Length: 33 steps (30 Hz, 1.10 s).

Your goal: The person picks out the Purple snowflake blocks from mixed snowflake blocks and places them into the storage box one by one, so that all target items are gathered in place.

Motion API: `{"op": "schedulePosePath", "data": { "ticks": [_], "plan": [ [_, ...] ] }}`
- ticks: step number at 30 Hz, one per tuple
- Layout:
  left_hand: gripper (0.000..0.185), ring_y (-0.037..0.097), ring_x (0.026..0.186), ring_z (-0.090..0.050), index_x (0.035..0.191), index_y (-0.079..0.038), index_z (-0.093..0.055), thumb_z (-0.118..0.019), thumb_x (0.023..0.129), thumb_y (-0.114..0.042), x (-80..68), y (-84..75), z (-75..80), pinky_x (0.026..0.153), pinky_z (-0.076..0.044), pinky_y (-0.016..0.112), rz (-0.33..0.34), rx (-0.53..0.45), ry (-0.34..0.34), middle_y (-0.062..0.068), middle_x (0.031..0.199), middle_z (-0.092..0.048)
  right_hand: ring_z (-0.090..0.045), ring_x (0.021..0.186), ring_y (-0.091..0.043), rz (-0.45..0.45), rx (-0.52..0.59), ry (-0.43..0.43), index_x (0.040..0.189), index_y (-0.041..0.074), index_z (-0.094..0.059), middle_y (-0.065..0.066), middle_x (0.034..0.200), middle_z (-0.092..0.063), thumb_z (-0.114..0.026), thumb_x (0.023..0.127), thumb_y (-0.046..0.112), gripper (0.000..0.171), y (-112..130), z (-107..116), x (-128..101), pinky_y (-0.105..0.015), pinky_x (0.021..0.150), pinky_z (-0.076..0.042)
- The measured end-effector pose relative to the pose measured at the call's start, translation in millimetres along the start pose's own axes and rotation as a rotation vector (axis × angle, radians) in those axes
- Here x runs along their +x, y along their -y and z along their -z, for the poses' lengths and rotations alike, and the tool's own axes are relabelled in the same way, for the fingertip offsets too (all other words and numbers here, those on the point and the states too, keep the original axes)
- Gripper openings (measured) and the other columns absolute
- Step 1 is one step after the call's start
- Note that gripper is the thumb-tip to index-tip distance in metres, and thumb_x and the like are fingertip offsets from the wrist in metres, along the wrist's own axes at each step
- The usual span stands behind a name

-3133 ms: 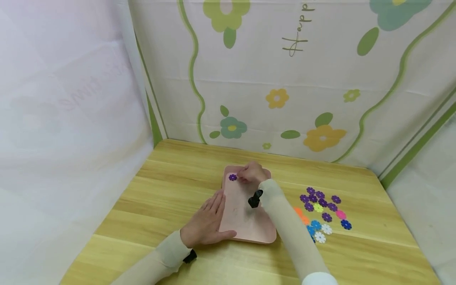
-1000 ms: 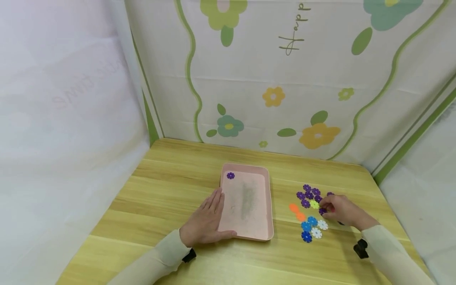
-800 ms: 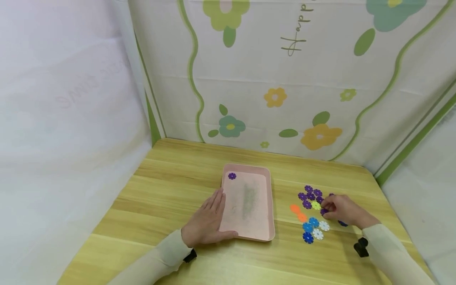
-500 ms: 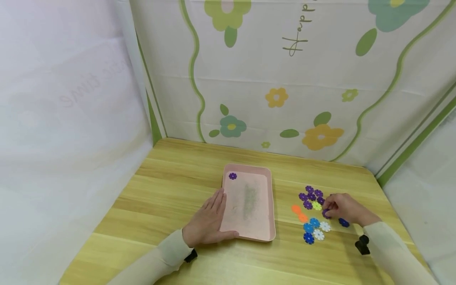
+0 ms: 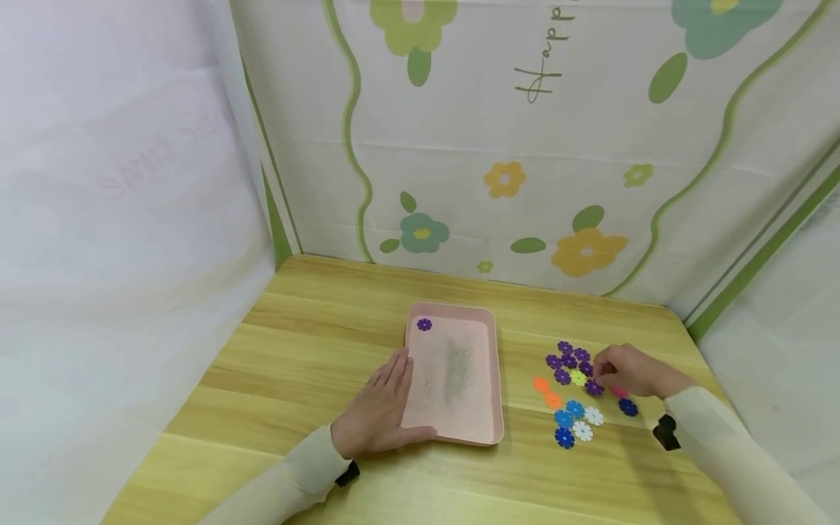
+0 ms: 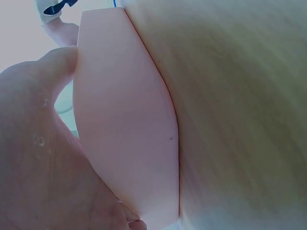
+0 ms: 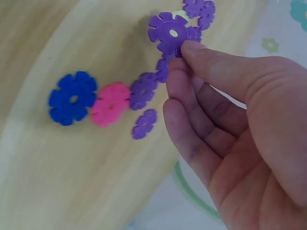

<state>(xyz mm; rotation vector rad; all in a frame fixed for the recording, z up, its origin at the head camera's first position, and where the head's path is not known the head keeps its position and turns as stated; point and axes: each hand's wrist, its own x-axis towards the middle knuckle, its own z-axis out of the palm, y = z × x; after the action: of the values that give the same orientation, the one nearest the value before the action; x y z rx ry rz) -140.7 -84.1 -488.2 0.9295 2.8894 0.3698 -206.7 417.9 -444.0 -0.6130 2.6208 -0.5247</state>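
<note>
My right hand [image 5: 631, 370] pinches a purple snowflake disc [image 7: 163, 31] between thumb and forefinger, just over the scattered pieces. Its other fingers are curled in beneath. At the left, my left hand [image 5: 374, 410] rests straight-fingered along the side of a pink tray [image 5: 459, 426], thumb at the near corner. The tray's outer wall [image 6: 127, 110] fills the left wrist view beside the palm. A single purple disc [image 5: 424, 324] lies in the tray's far left corner. Partly under my right hand in the head view is a pink disc [image 7: 111, 104], fully seen in the right wrist view.
Several purple discs [image 5: 569, 361] lie grouped right of the tray, with a yellow-green disc [image 5: 578, 378] beside them. Nearer are orange discs [image 5: 541, 385], light blue discs [image 5: 574, 408], white discs [image 5: 582, 431] and dark blue discs [image 5: 564, 437]. Printed cloth [image 5: 459, 197] hangs behind the table.
From the tray, my right hand has gone right to the disc pile, taken hold of a purple disc and risen slightly with it. My left hand stays on the tray.
</note>
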Motion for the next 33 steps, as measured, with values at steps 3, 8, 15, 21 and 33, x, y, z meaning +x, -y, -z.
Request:
{"op": "schedulePosePath", "data": {
  "ticks": [3, 8, 15, 21, 33],
  "plan": [
    [0.120, 0.041, 0.164, -0.017, 0.164, 0.010, -0.021, -0.051, 0.093, -0.082, 0.4, 0.9, 0.8, 0.132, -0.028, 0.052, 0.004, 0.010, 0.000, 0.029, 0.175, -0.014, -0.049, 0.062, -0.001, 0.028, -0.018, 0.011, 0.084, 0.012, -0.068, -0.001, 0.078, -0.067, -0.067, 0.100, 0.003, 0.018, 9, 8, 7, -0.022, 0.060, -0.045],
    [0.119, 0.043, 0.163, -0.021, 0.163, 0.012, -0.024, -0.053, 0.093, -0.081, 1.1, 2.0, 2.8, 0.131, -0.031, 0.053, -0.009, 0.018, -0.022, 0.031, 0.173, -0.017, -0.048, 0.060, -0.001, 0.071, -0.035, 0.029, 0.082, 0.010, -0.068, 0.001, 0.074, -0.064, -0.067, 0.100, 0.003, 0.019, 28, 21, 24, -0.021, 0.059, -0.045],
    [0.118, 0.044, 0.162, -0.023, 0.162, 0.012, -0.025, -0.051, 0.094, -0.081, 1.0, 1.6, 2.2, 0.130, -0.031, 0.053, -0.019, 0.037, -0.030, 0.031, 0.173, -0.019, -0.054, 0.063, -0.005, 0.100, -0.037, 0.068, 0.089, 0.010, -0.075, 0.005, 0.078, -0.068, -0.069, 0.102, 0.008, 0.014, 65, 38, 56, -0.023, 0.060, -0.050],
    [0.119, 0.043, 0.162, -0.022, 0.163, 0.011, -0.024, -0.051, 0.094, -0.082, 0.1, 1.7, 0.1, 0.130, -0.031, 0.053, -0.011, 0.029, -0.018, 0.031, 0.173, -0.019, -0.054, 0.067, -0.007, 0.146, -0.050, 0.090, 0.090, 0.012, -0.076, 0.006, 0.080, -0.068, -0.069, 0.102, 0.009, 0.014, 101, 45, 86, -0.024, 0.062, -0.049],
    [0.119, 0.042, 0.163, -0.020, 0.163, 0.010, -0.023, -0.051, 0.094, -0.082, 1.7, -1.1, 2.5, 0.131, -0.030, 0.052, 0.000, 0.037, 0.008, 0.030, 0.174, -0.017, -0.056, 0.073, -0.011, 0.156, -0.093, 0.148, 0.091, 0.011, -0.075, -0.005, 0.087, -0.072, -0.068, 0.103, 0.010, 0.013, 165, 39, 146, -0.026, 0.068, -0.050]
  ]
}}
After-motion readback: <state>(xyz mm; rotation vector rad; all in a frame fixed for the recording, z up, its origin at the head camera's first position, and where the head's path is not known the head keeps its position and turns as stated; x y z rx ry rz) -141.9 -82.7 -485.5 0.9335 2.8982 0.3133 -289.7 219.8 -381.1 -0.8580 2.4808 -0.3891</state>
